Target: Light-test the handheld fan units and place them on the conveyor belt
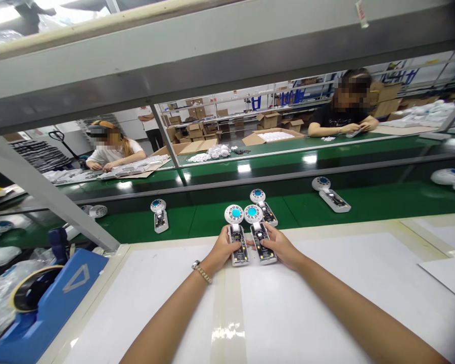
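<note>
My left hand (226,246) grips a white handheld device (238,247) with a round slotted head, a blue centre and an exposed dark circuit board in its body. A second device of the same kind (263,248) is held in my right hand (282,246). Both stand side by side, board side up, over the front edge of the green conveyor, their round heads nearly touching. Just behind the right one, another such device (269,214) lies on the belt. Each thumb rests on a device's body; the fingers beneath are mostly hidden.
More devices lie on the green conveyor (208,217), including one at left (161,221) and one at right (335,200). A blue tape dispenser (70,288) stands on the left of the white worktable (307,313). A slanted metal post (53,187) rises there. Two co-workers sit across the line.
</note>
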A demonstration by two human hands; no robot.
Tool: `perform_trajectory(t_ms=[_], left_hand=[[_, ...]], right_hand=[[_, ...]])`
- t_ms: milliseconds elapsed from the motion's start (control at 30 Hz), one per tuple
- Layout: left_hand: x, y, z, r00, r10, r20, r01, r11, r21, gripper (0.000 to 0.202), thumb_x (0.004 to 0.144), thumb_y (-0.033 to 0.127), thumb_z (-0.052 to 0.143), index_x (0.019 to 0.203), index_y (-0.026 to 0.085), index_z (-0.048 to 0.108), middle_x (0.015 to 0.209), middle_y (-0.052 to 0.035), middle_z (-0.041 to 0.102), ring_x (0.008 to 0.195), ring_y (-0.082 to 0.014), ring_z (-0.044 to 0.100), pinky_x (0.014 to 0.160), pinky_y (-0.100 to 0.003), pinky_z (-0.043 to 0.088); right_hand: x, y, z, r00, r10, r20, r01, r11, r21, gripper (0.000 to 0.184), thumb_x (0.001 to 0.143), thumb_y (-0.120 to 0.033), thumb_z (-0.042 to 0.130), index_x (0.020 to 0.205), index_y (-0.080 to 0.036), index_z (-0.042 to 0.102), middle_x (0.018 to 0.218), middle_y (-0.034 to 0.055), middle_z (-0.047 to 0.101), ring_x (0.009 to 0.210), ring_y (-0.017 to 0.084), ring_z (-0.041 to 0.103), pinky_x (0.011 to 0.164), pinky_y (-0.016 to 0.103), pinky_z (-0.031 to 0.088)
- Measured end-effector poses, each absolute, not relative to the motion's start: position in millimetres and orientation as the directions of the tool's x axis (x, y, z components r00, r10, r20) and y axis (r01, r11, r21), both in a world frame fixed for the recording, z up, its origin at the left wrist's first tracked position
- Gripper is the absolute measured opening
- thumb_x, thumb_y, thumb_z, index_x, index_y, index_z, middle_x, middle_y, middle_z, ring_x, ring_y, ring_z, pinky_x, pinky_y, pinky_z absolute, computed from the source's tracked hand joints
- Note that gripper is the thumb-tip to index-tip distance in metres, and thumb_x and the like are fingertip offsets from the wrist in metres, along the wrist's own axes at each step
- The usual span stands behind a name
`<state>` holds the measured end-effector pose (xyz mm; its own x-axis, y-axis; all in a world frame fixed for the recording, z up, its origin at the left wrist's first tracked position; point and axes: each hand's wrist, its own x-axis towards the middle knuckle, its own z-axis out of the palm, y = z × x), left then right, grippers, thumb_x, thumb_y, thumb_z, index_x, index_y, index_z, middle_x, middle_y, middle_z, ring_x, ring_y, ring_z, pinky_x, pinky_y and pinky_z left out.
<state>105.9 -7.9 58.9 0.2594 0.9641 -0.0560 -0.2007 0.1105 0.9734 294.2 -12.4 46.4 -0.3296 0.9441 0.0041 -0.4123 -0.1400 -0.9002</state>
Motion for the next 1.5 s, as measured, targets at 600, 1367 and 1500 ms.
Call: perform_trajectory(t_ms=[600, 1367, 1500], left_hand=[[105, -7, 58, 0.268, 0.961, -0.062, -0.212, 0.122, 0.97, 0.055, 0.059, 0.014, 0.07, 0.106, 0.019, 0.043, 0.093, -0.0051, 0.059, 0.09, -0.0189, 0.058, 0.084, -0.038, 0.044], [62, -4, 74, 0.07, 0.997, 0.017, 0.48, -0.049, 0.876, 0.037, 0.076, 0.052, 0.043, 0.08, 0.016, 0.051, 0.078, -0.0057, 0.062, 0.072, -0.0168, 0.059, 0.067, -0.03, 0.047], [-28, 25, 98, -0.192, 0.97, 0.151, 0.758, 0.049, 0.65, 0.033, 0.076, 0.044, 0.043, 0.086, 0.014, 0.053, 0.092, -0.0108, 0.059, 0.092, -0.0233, 0.054, 0.082, -0.036, 0.041]], right_hand=[[296, -11, 40, -0.352, 0.935, 0.051, -0.433, -0.114, -0.894, 0.057, 0.066, -0.021, 0.069, 0.117, -0.026, 0.043, 0.109, 0.0051, 0.057, 0.099, 0.026, 0.058, 0.086, 0.043, 0.047], [296, -16, 44, -0.372, 0.927, -0.048, -0.434, -0.22, -0.874, 0.063, 0.068, -0.028, 0.071, 0.119, -0.025, 0.035, 0.103, 0.0071, 0.06, 0.095, 0.028, 0.061, 0.084, 0.043, 0.047], [297, -16, 48, -0.391, 0.914, -0.11, -0.396, -0.275, -0.876, 0.068, 0.069, -0.031, 0.071, 0.123, -0.024, 0.03, 0.109, 0.0104, 0.059, 0.094, 0.027, 0.061, 0.083, 0.041, 0.047]])
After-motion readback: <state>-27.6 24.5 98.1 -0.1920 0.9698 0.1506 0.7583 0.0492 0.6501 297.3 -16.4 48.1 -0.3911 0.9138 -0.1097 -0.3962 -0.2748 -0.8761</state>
